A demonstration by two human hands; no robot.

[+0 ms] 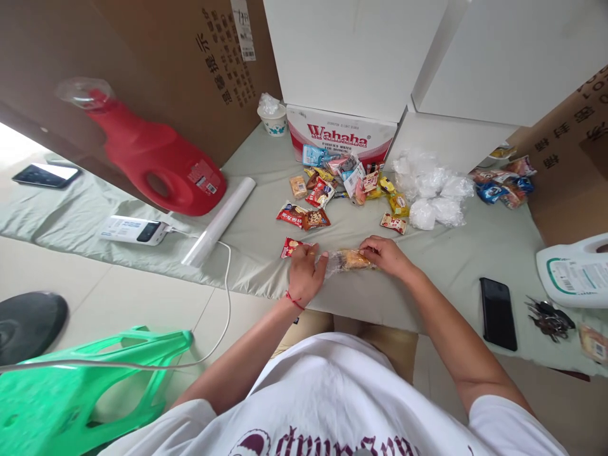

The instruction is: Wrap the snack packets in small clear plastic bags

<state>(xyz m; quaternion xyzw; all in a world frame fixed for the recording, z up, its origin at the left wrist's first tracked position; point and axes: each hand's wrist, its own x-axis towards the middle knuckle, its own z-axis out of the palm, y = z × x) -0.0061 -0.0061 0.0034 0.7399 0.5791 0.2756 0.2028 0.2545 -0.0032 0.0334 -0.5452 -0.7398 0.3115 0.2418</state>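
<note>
On the cloth near the front edge lies a clear plastic wrap with snack packets (354, 259) in it. My right hand (384, 253) pinches the right end of this bundle between thumb and fingers. My left hand (306, 272), with a red string on the wrist, is at the bundle's left end, its fingers apart beside a red snack packet (289, 247). Whether the left fingers grip any film is unclear. Beyond the hands lie a red packet (291, 214), a brown packet (316, 219) and a heap of mixed snacks (339, 171).
Crumpled clear bags (430, 187) lie right of the heap. A plastic roll (218, 221), power bank (133, 230) and red jug (166, 164) stand or lie left. At right are a phone (498, 313), keys (550, 318) and a white jug (570, 272).
</note>
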